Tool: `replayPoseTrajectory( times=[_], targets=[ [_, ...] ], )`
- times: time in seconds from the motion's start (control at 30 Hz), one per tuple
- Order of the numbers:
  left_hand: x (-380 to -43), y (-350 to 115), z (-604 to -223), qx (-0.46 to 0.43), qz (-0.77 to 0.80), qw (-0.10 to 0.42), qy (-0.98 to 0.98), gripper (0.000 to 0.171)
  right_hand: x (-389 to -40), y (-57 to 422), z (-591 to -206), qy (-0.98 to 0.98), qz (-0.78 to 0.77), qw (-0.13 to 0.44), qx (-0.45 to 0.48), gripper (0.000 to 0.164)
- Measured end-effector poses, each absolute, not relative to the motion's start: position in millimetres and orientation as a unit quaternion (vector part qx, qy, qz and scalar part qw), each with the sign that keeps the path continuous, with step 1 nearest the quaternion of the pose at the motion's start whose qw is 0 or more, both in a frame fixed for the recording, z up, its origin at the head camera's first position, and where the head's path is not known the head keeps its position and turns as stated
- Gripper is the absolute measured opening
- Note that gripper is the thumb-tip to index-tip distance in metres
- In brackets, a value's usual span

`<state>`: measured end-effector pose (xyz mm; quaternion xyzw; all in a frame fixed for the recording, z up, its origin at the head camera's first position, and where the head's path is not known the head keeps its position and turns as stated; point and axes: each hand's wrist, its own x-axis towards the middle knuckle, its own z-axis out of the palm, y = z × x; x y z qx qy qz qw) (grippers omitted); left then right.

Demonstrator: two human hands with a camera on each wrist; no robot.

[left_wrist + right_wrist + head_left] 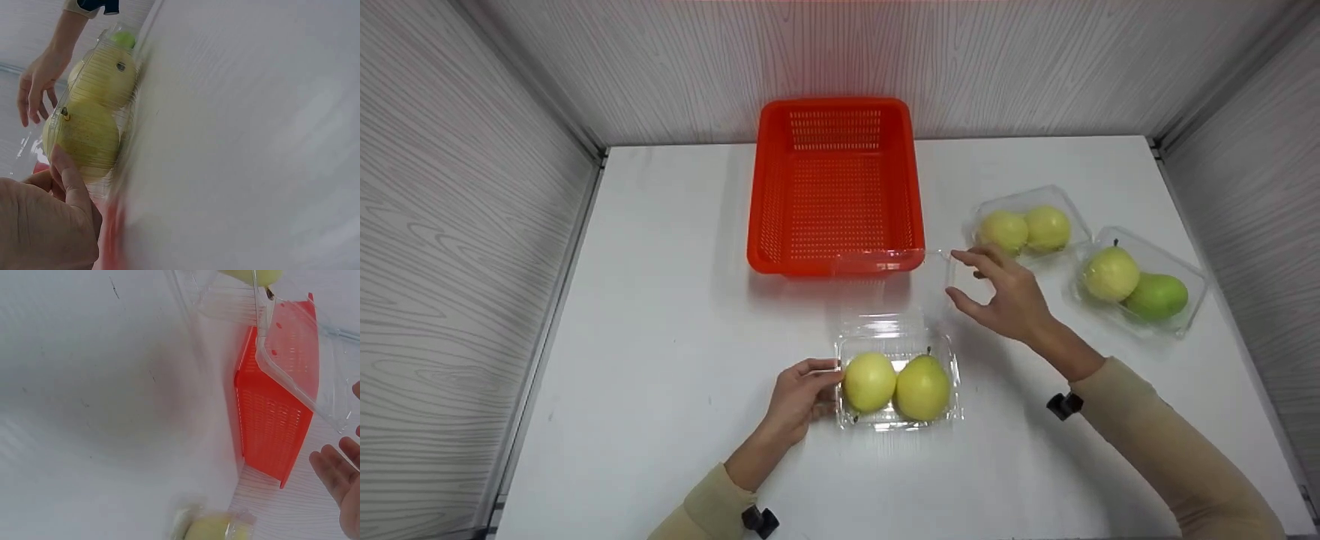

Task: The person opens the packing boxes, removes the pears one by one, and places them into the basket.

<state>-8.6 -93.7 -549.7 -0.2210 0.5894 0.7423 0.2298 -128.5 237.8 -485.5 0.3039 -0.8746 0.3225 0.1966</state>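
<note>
A clear plastic clamshell box [956, 401] stands with its lid [877, 262] raised towards the back. Two yellow-green pears sit in its base, a left pear [870, 382] and a right pear [922, 388]. My left hand [802, 397] grips the box at its left side, thumb against the wall in the left wrist view. Beside the lid's right edge is my right hand [1005, 296], thumb and fingers spread apart. The right wrist view shows its straight fingers [333, 469] apart from the lid.
Behind the box stands a red perforated basket [755, 217] without contents, its front rim overlapped by the lid. At the right lie two more clear packs, a back pack [1080, 217] with two yellow pears and a front pack [1192, 281] with a yellow and a green fruit.
</note>
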Motion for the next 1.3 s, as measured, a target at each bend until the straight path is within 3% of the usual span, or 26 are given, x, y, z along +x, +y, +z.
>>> replayPoseTrajectory(
  times=[0.5,1.0,1.3],
  targets=[
    [-9,-94,-548,-0.215,0.745,0.228,0.589,0.035,-106,245,-443,-0.877,0.248,0.035,0.409,0.08],
    [-9,-94,-551,-0.206,0.738,0.228,0.6,0.034,-86,223,-460,-0.857,0.212,-0.078,0.462,0.072],
    [-8,-94,-550,-0.21,0.739,0.225,0.599,0.033,-75,218,-483,-0.845,0.213,-0.102,0.48,0.066]
  ],
)
